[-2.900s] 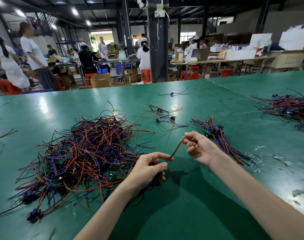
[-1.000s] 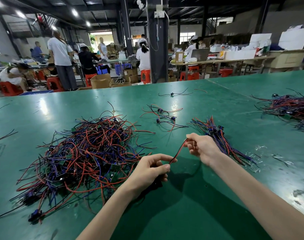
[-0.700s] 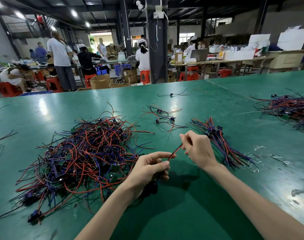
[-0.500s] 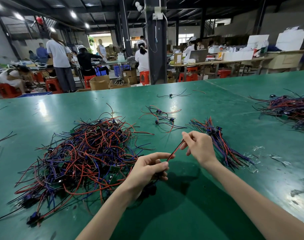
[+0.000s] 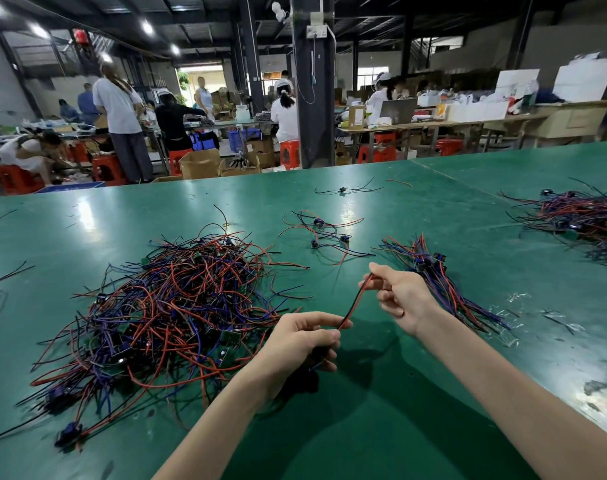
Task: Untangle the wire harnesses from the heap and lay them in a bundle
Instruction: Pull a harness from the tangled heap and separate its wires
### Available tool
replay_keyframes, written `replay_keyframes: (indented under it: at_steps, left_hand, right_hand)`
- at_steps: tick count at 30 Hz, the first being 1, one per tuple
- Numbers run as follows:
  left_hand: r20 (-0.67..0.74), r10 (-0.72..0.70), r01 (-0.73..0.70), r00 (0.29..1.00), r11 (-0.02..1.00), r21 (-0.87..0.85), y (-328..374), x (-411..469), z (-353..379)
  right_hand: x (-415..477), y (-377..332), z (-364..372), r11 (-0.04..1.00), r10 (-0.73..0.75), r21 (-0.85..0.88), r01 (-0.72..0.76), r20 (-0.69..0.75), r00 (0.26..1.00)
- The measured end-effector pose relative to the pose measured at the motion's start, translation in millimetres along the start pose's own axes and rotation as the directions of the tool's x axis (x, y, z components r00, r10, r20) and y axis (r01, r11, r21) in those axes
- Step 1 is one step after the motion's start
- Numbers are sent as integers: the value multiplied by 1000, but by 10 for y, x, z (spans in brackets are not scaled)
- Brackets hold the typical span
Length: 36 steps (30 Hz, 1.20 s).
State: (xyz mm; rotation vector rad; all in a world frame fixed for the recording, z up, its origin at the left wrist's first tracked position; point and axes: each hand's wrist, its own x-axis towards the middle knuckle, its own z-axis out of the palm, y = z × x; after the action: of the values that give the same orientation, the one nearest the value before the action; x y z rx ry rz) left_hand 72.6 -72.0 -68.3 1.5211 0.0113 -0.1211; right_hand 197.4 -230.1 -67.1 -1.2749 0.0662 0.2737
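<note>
A big tangled heap of red, blue and black wire harnesses (image 5: 170, 306) lies on the green table (image 5: 381, 427) at the left. One red-and-black wire harness (image 5: 355, 299) stretches between my hands above the table. My left hand (image 5: 304, 344) grips its lower end, with its dark connector hidden under the fingers. My right hand (image 5: 400, 294) pinches the upper end of the wire. Just behind my right hand lies a laid-out bundle of harnesses (image 5: 444, 282), running diagonally.
A few loose harnesses (image 5: 326, 233) lie beyond the hands, and a single one (image 5: 343, 190) further back. Another pile (image 5: 582, 220) sits at the right edge. Scraps of clear plastic (image 5: 523, 313) lie to the right. People work at benches beyond the table.
My right hand slid back along the wire towards my left hand, then out to the right again; the wire is now drawn straighter. The left hand has hardly moved.
</note>
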Motion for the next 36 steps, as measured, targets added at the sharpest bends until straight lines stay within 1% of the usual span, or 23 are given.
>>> replay_keyframes:
  at_steps: [3,5,8,10,12,15,17,18,21,26,28,31,33,36]
  left_hand:
    - [-31,-8,8,999,1000,3,23,-4,-10]
    - [-60,-5,5,998,1000,0,37,-3,-17]
    - [-146,35,-36,989,999,-3,73,9,-47]
    - [-219,72,-79,973,997,-22,104,19,-90]
    - [-270,77,-107,960,989,-98,132,27,-135]
    - [-317,54,-128,947,967,-219,145,44,-173]
    - [-328,40,-133,944,955,-264,145,54,-178]
    - [-329,33,-129,944,953,-274,145,55,-178]
    - [-344,18,-115,939,957,-266,143,50,-190]
    - [-349,55,-174,936,931,-320,142,71,-196]
    - [-323,57,-159,945,941,-299,139,76,-196]
    - [-256,49,-107,966,970,-218,111,69,-171]
    - [-241,62,-106,968,979,-174,83,70,-157]
    - [-256,82,-140,963,966,-219,63,82,-175]
  right_hand:
    - [-1,11,9,1000,-11,-3,11,-6,1000]
    - [-14,9,14,1000,-19,14,19,31,999]
    - [-68,-2,54,1000,-5,-3,6,165,986]
    - [-141,19,119,997,17,-77,4,272,962]
    - [-247,76,205,985,56,-171,12,387,920]
    - [-424,192,324,963,132,-268,26,554,822]
    - [-514,249,389,952,157,-301,51,628,762]
    - [-546,270,414,950,155,-304,67,650,744]
    - [-582,310,457,956,119,-279,95,660,742]
    - [-567,315,457,973,71,-217,77,603,795]
    - [-552,291,450,974,56,-210,85,587,807]
    - [-529,247,444,973,34,-210,99,550,834]
    - [-519,231,445,968,19,-224,116,523,852]
    - [-521,227,449,970,20,-218,111,523,852]
